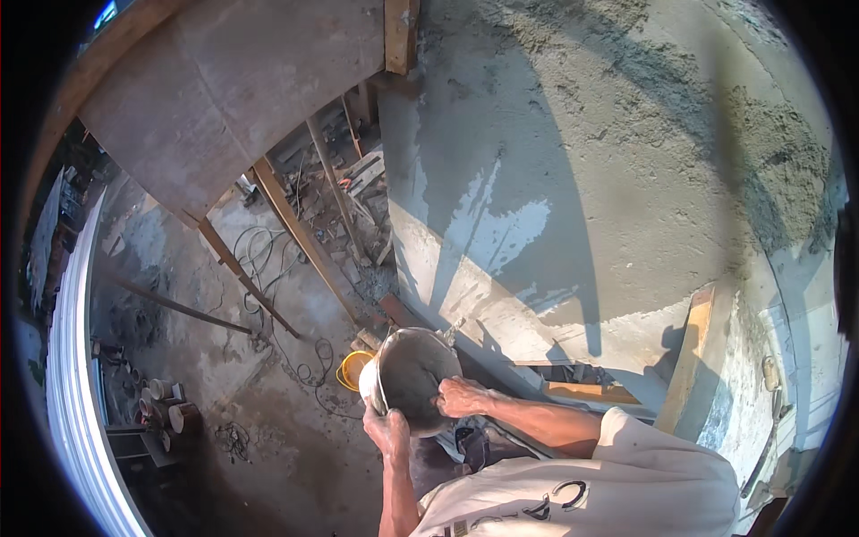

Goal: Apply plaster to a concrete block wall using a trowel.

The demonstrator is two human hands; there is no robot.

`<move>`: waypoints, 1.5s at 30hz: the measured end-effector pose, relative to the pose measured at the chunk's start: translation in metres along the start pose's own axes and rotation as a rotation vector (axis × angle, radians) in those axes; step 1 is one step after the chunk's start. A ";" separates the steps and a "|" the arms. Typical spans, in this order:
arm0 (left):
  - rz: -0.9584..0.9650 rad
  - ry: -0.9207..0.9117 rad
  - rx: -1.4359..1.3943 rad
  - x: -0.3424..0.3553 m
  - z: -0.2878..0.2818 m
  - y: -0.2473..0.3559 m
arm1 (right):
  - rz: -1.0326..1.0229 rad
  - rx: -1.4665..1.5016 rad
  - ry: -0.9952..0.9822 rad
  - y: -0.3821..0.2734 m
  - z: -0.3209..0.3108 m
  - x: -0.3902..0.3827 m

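Observation:
A round bucket [380, 371] with a pale, mortar-smeared rim is tilted in front of me, its grey inside facing up. My left hand [389, 431] grips the bucket's near left edge, thumb over the rim. At the near right side, my right hand [461, 396] is closed over the bucket's opening. What its fingers hold is hidden; a darker grey patch shows inside beside them. Beyond the bucket, a wall [510, 179] carries wet grey mortar, smooth in the middle and rough toward the upper right.
Wooden props [304, 237] support a large board [233, 89] at upper left. Far below lies a floor with loose cables [259, 251], a yellow-rimmed container [354, 369] and several small buckets [183, 419]. A wooden plank [687, 358] leans at right; corrugated sheeting [72, 358] edges the left.

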State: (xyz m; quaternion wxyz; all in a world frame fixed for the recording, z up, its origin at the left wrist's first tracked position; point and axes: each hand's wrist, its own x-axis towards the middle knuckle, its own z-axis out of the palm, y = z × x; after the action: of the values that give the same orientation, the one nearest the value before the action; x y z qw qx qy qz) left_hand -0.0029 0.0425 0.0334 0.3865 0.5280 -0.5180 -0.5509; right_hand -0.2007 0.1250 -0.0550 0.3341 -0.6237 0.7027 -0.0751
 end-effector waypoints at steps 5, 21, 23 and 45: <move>-0.115 0.019 -0.257 0.000 -0.022 0.040 | 0.208 0.627 -0.395 -0.096 -0.096 -0.013; -0.314 0.159 -0.462 0.029 -0.027 0.051 | 0.052 -0.087 -0.125 -0.142 -0.305 -0.006; -0.315 0.176 -0.470 0.025 -0.018 0.052 | 0.039 -0.098 -0.056 -0.146 -0.326 -0.012; -0.493 0.421 -0.366 -0.051 -0.046 0.002 | -0.023 0.207 -0.322 -0.120 -0.202 -0.017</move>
State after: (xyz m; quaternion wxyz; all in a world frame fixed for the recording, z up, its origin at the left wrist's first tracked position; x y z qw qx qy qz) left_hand 0.0490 0.0845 0.0486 0.4281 0.6609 -0.1773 -0.5903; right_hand -0.2150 0.0527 0.1684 0.5039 -0.5978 0.6215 -0.0499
